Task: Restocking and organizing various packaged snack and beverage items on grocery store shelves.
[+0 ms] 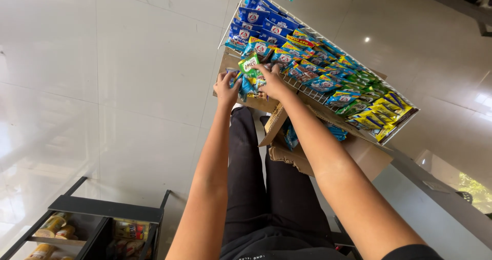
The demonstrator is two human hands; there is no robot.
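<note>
Sachets (249, 81) sit gripped between both hands (227, 88) (272, 82) at the wire rack (307, 88).

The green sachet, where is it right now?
In the head view, the green sachet sits upper centre, above the left hand and right hand, at the wire rack's near edge.

Glossy plastic-foil sachets (307, 67) fill a white-coated wire metal rack (328, 93). The cardboard box (318, 157) beneath looks matt, rough and torn-edged. The floor tiles (128, 70) are smooth and shiny; the trousers (246, 178) are matt black cloth.
</note>
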